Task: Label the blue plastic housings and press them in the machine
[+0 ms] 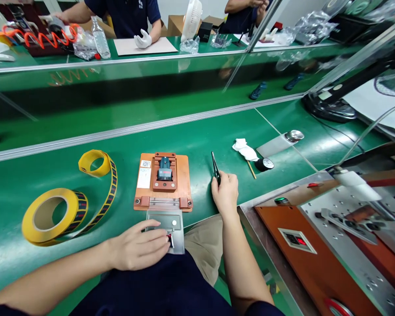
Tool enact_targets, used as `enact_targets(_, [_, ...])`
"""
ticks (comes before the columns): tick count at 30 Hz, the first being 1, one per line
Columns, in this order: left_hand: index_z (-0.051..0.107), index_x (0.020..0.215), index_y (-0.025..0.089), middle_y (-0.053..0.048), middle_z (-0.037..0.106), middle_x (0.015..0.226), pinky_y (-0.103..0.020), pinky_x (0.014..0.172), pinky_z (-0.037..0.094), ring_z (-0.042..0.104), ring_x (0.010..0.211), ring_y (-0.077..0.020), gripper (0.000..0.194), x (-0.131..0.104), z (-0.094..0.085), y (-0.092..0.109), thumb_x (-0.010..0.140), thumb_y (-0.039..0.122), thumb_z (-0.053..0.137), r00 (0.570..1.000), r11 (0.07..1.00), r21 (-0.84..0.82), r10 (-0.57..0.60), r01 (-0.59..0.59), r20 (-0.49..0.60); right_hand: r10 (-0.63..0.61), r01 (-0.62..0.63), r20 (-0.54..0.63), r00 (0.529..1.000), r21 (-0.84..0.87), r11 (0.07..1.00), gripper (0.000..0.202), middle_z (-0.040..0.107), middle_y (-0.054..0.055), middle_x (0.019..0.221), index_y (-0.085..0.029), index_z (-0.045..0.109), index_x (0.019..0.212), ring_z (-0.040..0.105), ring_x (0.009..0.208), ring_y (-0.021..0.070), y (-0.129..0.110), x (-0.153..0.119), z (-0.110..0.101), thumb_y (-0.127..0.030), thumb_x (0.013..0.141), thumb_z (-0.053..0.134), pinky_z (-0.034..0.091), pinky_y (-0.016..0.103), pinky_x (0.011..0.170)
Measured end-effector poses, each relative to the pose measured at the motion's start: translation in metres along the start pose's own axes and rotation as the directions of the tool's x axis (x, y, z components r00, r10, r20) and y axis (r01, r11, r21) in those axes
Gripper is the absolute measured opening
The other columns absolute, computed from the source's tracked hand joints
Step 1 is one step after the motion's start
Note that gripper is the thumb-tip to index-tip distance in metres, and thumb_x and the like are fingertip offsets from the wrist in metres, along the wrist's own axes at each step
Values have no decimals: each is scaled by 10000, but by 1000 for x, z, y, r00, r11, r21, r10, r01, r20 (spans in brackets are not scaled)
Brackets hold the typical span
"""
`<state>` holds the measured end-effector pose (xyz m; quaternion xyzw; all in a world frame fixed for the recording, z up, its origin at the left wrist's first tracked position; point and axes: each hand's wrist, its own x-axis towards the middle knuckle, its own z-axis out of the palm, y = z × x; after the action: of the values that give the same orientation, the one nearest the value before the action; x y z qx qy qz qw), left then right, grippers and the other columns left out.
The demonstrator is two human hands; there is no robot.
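Observation:
My right hand is closed around black tweezers, their tips pointing away from me over the green bench. My left hand lies over a clear hinged plate at the near edge of an orange-brown fixture. Its fingers are together on the plate, beside a small dark and red piece at the fingertips. A dark blue-green part sits in the fixture's brown nest. Left of the fixture, a roll of yellow tape with dark labels trails a strip to a smaller yellow coil.
On the right lie a white cloth with a stick, a round gauge and a metal-capped block. A machine with an orange panel stands at the right. Beyond a conveyor, two people work at another bench.

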<state>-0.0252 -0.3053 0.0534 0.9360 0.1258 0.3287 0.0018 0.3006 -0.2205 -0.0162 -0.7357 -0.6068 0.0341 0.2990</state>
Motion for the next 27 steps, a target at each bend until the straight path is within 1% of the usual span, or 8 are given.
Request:
enact_targets(3, [676, 1172, 111, -101, 731, 1173, -449, 1171, 446, 642, 1191, -209, 237, -16, 10, 7, 936, 120, 647, 992, 993, -85, -72, 81, 108, -47, 49, -64, 997, 26, 998, 493, 522, 196, 1136, -115, 608, 1332, 477, 1117, 349, -17, -2, -8, -411, 954, 492, 407, 569, 984])
enact_targets(5, [669, 1194, 100, -106, 735, 1164, -430, 1178, 437, 648, 1182, -213, 297, -22, 17, 5, 913, 186, 713, 988, 983, -131, -120, 132, 97, -207, 194, 42, 977, 210, 958, 442, 522, 154, 1184, -208, 631, 1350, 470, 1170, 313, -41, -1, -13, -414, 992, 476, 384, 544, 1047])
enact_targets(8, [672, 1195, 99, -106, 738, 1163, -402, 1172, 444, 655, 1172, -207, 329, -28, 25, 3, 881, 164, 747, 985, 972, -173, -146, 160, 91, -500, 316, 262, 825, 520, 794, 379, 506, 91, 1253, -337, 689, 1290, 436, 1245, 262, -76, 3, -13, -396, 1036, 415, 366, 484, 1108])
enact_targets(11, [668, 1202, 93, -109, 731, 1194, -393, 1211, 396, 629, 1227, -198, 335, -34, 30, 4, 881, 151, 745, 982, 967, -181, -165, 179, 91, -591, 290, 342, 731, 629, 721, 383, 471, 86, 1284, -351, 701, 1277, 400, 1268, 266, -90, 8, -5, -434, 1040, 411, 333, 505, 1141])
enact_targets(15, [655, 1210, 65, -99, 741, 1173, -338, 1257, 308, 633, 1220, -160, 311, -34, 30, 4, 912, 140, 702, 982, 959, -211, -176, 188, 72, -591, 254, 382, 710, 644, 722, 363, 440, 78, 1300, -383, 701, 1264, 381, 1277, 268, -86, 16, 10, -456, 1036, 429, 299, 533, 1161])
enact_targets(20, [623, 1271, 77, -88, 733, 1203, -273, 1262, 249, 612, 1255, -128, 326, -30, 27, 3, 948, 118, 634, 970, 927, -290, -214, 240, 117, -560, 251, 383, 735, 613, 749, 352, 445, 72, 1264, -403, 689, 1275, 393, 1240, 256, -87, 27, 18, -430, 1037, 430, 350, 502, 1138])
enact_targets(25, [614, 1310, 132, -91, 727, 1215, -316, 1220, 362, 623, 1250, -163, 342, -38, 33, 7, 968, 138, 602, 963, 918, -293, -240, 267, 125, -604, 284, 403, 687, 617, 734, 363, 441, 76, 1262, -406, 709, 1247, 391, 1256, 271, -92, 23, 11, -473, 1030, 427, 336, 532, 1155])
enact_targets(27, [621, 1300, 133, -86, 724, 1224, -318, 1213, 373, 634, 1236, -166, 326, -39, 35, 7, 976, 147, 595, 966, 926, -279, -231, 256, 119, -600, 293, 401, 692, 604, 741, 354, 438, 74, 1257, -412, 731, 1208, 388, 1254, 272, -94, 20, 11, -473, 1028, 432, 341, 528, 1148])
